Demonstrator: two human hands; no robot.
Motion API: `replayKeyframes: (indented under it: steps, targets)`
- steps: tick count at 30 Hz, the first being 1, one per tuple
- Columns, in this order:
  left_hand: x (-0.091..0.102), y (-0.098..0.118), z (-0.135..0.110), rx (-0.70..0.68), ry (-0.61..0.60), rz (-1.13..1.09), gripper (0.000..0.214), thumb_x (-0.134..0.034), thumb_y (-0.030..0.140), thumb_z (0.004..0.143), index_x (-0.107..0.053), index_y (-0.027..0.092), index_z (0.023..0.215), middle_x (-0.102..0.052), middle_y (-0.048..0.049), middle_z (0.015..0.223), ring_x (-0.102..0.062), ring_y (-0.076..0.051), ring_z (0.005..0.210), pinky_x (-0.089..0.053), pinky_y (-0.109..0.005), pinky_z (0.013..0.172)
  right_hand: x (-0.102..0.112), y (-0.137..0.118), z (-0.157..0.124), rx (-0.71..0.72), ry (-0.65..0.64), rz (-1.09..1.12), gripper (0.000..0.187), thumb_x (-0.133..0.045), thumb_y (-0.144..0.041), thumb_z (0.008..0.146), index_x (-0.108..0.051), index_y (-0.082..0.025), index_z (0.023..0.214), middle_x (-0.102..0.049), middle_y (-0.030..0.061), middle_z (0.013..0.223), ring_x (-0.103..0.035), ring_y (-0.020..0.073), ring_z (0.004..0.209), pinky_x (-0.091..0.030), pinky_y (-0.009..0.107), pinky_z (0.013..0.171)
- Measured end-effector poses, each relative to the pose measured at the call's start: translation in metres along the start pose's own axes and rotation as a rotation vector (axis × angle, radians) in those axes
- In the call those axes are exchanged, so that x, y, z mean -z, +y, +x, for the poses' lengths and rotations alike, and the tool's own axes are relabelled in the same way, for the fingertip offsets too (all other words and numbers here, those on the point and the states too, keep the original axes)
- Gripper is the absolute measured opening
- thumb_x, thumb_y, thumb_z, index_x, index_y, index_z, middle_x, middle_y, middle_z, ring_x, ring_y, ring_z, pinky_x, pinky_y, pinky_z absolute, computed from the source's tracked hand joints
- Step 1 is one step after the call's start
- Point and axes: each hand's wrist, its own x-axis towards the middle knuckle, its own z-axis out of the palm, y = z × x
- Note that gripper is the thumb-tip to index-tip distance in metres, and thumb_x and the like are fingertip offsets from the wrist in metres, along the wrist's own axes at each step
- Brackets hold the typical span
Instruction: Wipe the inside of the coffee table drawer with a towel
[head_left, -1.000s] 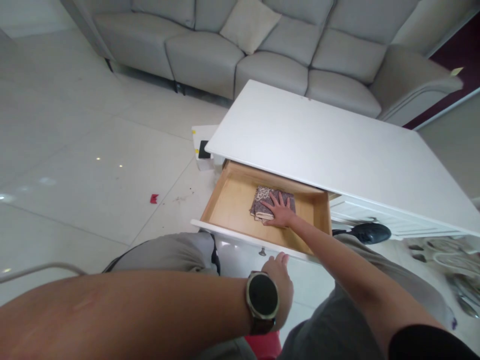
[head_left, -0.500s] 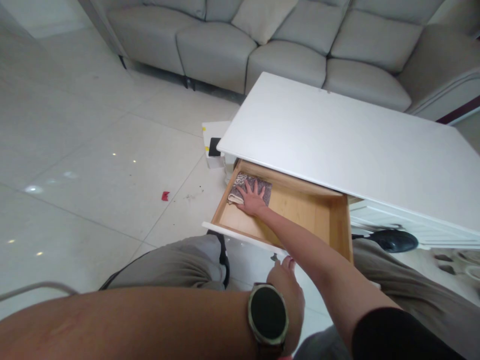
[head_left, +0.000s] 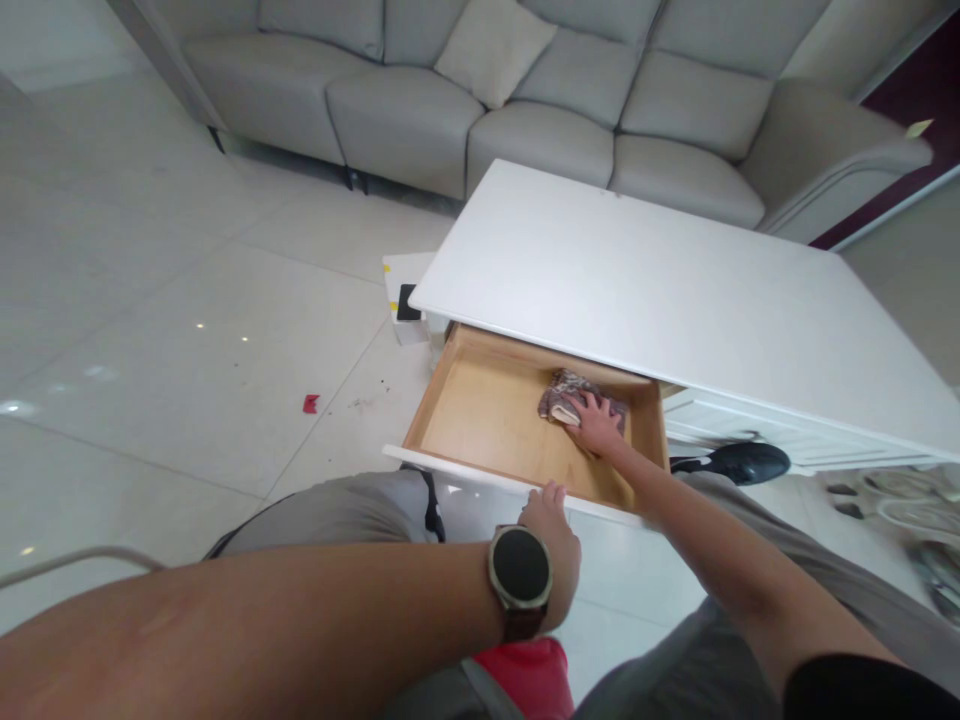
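Observation:
A pulled-out wooden drawer (head_left: 480, 400) with a white front juts from the white table. Inside it, toward the right end, lies a folded brown-and-white patterned cloth (head_left: 559, 400), somewhat bunched. My right hand (head_left: 598, 425) presses on the cloth against the drawer bottom, fingers bent over it. My left hand (head_left: 553, 530), with a round dark-faced watch (head_left: 520, 565) on its wrist, holds the drawer front, its fingertips at the top edge. The thumb and the drawer's knob are hidden.
The white tabletop (head_left: 637, 280) extends behind the drawer, with a grey sofa (head_left: 540, 150) beyond. A white box (head_left: 409, 268) bearing a dark flat object stands at the table's left end. A red scrap (head_left: 310, 403) lies on the tiled floor. Something red (head_left: 529, 675) shows between my legs.
My right hand has moved the cloth from the drawer's left end to its right part, and the cloth is more bunched. My left hand's fingers have come up onto the drawer front's edge.

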Motion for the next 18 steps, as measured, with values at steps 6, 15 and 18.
replayKeyframes:
  steps: [6,15,18]
  targets:
    - [-0.012,0.008,0.0,0.016,0.06,0.111,0.049,-0.071,0.011,0.089,-0.072,0.006,0.137,-0.073,-0.0212,0.135,-0.074,-0.029,0.102,-0.062,-0.033,0.084,-0.005,0.041,-0.033,0.042,-0.024,-0.036,0.066,-0.053,-0.041,0.098,-0.043,-0.038,0.163,-0.037,0.0163,0.164,-0.039,0.0487,0.135,-0.047,0.071,0.099]
    - [-0.064,0.012,-0.005,0.037,0.444,0.248,0.05,-0.084,0.007,0.072,-0.082,0.009,0.122,-0.077,-0.0188,0.125,-0.074,-0.029,0.098,-0.064,-0.032,0.076,-0.001,-0.009,-0.026,0.403,-0.072,0.193,0.057,-0.061,-0.024,0.092,-0.063,-0.029,0.149,-0.053,0.0137,0.135,-0.049,0.0305,0.12,-0.04,0.046,0.111]
    - [-0.076,0.01,-0.006,0.107,0.5,0.178,0.056,-0.08,0.0,0.07,-0.08,0.01,0.125,-0.079,-0.0177,0.12,-0.074,-0.026,0.09,-0.063,-0.03,0.072,-0.001,-0.068,-0.018,0.624,-0.159,0.249,0.057,-0.066,-0.026,0.091,-0.064,-0.032,0.148,-0.054,0.0114,0.127,-0.049,0.0294,0.117,-0.041,0.046,0.109]
